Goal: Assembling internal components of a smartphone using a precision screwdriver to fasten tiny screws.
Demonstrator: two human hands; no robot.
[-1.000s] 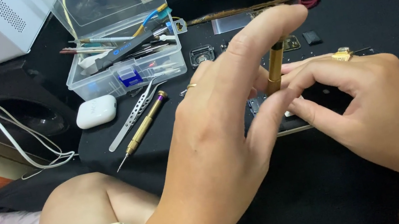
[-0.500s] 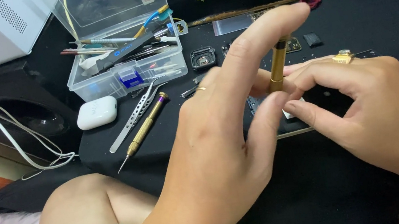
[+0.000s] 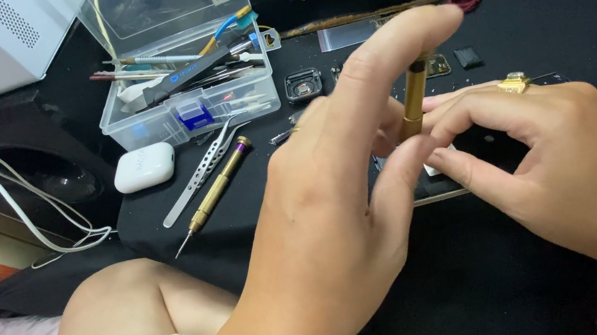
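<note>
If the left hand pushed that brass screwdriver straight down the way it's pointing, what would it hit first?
The left hand holds the brass screwdriver nearly upright, tip down. Straight on, it would likely meet the dark flat device that the right hand steadies on the black mat. The fingers hide the tip, so contact is unclear.

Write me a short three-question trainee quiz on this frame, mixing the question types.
1. True or false: the left hand holds a brass screwdriver upright, index finger on its top.
2. What lies right beside the spare screwdriver on the black mat? A) tweezers B) scissors C) a ruler
3. Fill in: the right hand steadies a dark ____ device under the tool.

Key: 1 true. 2 A, the tweezers. 3 flat; the dark device is mostly hidden by fingers.
</note>
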